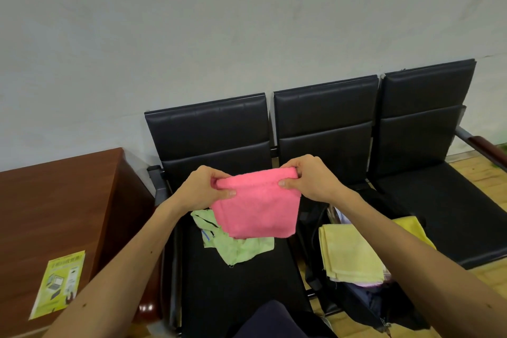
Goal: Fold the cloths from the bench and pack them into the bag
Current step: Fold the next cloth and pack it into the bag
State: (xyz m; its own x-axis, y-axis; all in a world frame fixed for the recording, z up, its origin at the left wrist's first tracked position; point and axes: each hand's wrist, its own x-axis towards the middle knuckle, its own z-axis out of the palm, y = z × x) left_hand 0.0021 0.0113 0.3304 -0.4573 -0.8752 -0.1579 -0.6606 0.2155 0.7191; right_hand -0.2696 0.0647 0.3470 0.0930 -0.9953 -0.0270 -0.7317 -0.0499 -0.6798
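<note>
The left hand (204, 186) and the right hand (310, 177) each pinch one upper corner of a pink cloth (256, 208), thumb in front and fingers curled behind. They hold it in the air above the left seat of the black bench (236, 288), where it hangs folded double. Under it a crumpled green cloth (238, 248) lies on that seat, a folded pale yellow cloth (348, 250) lies on a pile in the open dark bag (362, 303) on the middle seat, and at the left stands a brown desk (55, 200) with a green leaflet (59, 284) on it.
</note>
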